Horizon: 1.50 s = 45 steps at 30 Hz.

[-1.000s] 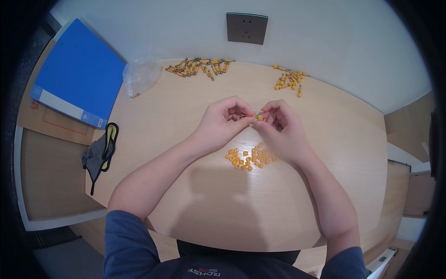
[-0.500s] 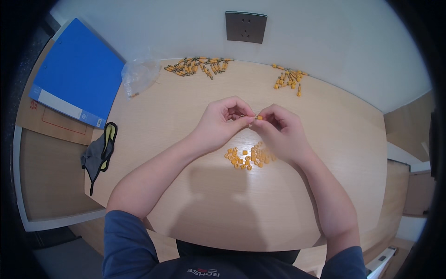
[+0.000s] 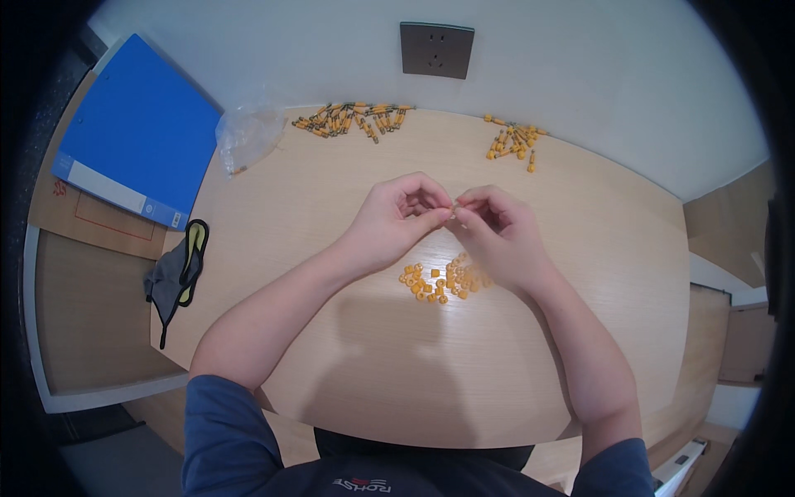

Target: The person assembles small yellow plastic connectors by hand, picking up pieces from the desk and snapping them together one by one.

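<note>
Over the middle of the table, my left hand [image 3: 404, 210] and my right hand [image 3: 503, 238] meet fingertip to fingertip. Thumb and forefinger of each are closed in a pinch on a small yellow piece, which the fingers now almost wholly hide. Just below the hands lies a loose cluster of small yellow caps [image 3: 428, 287], some ring-like with a hole, some blocky; my right hand partly covers its right side.
Along the wall lie a pile of slim yellow pieces with dark ends [image 3: 335, 122] and a smaller pile of capped yellow pieces [image 3: 517, 141]. A clear plastic bag [image 3: 248, 137], a blue folder [image 3: 137, 124] and a grey-black fabric item [image 3: 175, 269] are at the left. A dark socket plate [image 3: 437, 50] is on the wall.
The yellow piece that showed between the fingertips is now mostly covered by my right fingers, which have shifted slightly. My left hand and the piles stay put.
</note>
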Available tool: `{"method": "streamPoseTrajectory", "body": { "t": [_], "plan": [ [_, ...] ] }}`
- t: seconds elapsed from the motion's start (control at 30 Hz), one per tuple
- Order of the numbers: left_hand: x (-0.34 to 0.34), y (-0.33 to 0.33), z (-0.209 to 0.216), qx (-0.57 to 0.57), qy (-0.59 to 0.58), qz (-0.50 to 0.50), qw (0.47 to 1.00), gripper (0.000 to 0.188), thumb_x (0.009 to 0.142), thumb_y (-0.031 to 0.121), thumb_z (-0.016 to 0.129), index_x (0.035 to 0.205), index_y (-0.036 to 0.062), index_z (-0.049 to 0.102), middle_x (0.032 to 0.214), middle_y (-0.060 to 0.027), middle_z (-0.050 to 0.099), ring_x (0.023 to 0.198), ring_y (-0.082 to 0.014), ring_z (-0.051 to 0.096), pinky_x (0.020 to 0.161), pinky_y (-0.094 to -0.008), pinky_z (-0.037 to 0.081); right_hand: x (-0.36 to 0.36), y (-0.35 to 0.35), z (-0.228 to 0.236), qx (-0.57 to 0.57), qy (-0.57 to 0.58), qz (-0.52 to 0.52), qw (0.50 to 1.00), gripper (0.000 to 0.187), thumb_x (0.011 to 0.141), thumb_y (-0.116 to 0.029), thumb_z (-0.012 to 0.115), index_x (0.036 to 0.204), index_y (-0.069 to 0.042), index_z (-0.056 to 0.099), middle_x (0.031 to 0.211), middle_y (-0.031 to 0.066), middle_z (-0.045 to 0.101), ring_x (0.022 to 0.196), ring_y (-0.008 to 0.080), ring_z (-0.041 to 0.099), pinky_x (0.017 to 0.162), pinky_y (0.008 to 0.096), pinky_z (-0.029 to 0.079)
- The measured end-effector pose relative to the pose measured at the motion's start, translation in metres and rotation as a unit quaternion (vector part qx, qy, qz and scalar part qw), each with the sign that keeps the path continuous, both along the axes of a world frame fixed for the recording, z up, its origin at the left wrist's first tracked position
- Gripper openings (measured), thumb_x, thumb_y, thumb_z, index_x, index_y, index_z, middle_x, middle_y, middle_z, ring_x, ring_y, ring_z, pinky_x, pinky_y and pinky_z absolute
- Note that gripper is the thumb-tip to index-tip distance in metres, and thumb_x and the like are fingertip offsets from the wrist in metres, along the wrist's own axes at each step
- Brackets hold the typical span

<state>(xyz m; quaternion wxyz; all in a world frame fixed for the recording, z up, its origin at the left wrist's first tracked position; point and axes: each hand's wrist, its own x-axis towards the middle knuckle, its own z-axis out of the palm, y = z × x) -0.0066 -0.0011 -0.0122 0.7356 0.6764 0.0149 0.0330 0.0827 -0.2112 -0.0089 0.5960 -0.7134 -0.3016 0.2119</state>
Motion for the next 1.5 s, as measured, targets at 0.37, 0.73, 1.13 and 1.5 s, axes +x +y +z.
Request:
{"method": "streamPoseTrajectory", "body": {
  "t": [0.37,0.73,1.13,1.5],
  "plan": [
    [-0.002,0.000,0.003,0.007,-0.005,0.003,1.000,0.012,0.108,-0.006,0.076,0.117,-0.0019,0.070,0.114,-0.0082,0.076,0.106,-0.0128,0.074,0.099,-0.0283,0.064,0.001,-0.003,0.000,0.033,-0.056,0.006,0.998,0.009,0.112,-0.006,0.075,0.117,0.002,0.075,0.095,0.0064,0.073,0.075,0.0060,0.064,0.067,0.0262,0.054],
    [0.005,-0.002,-0.007,0.076,-0.036,0.117,0.990,0.021,0.112,-0.001,0.072,0.132,-0.0018,0.069,0.125,-0.0090,0.073,0.115,-0.0134,0.070,0.104,-0.0297,0.059,0.005,0.002,-0.010,-0.023,-0.143,-0.120,0.982,0.010,0.106,-0.004,0.079,0.112,0.000,0.073,0.094,0.0062,0.070,0.080,0.0121,0.066,0.070,0.0296,0.056],
    [0.003,0.006,-0.007,-0.017,-0.038,0.152,0.987,0.012,0.113,-0.001,0.068,0.124,0.0018,0.068,0.120,-0.0054,0.073,0.106,-0.0118,0.068,0.095,-0.0293,0.057,0.006,0.000,-0.001,-0.052,-0.203,-0.012,0.978,0.017,0.105,-0.003,0.079,0.121,-0.002,0.081,0.104,0.0111,0.070,0.091,0.0224,0.065,0.079,0.0349,0.056],
    [0.002,0.006,-0.007,-0.026,-0.033,0.162,0.986,0.014,0.110,-0.005,0.067,0.121,0.0030,0.069,0.117,-0.0048,0.074,0.103,-0.0111,0.069,0.092,-0.0294,0.056,0.014,-0.008,0.007,-0.066,-0.316,0.158,0.933,0.013,0.101,-0.010,0.083,0.112,-0.014,0.087,0.108,-0.0023,0.077,0.107,0.0247,0.064,0.104,0.0417,0.048]
  ]
}}
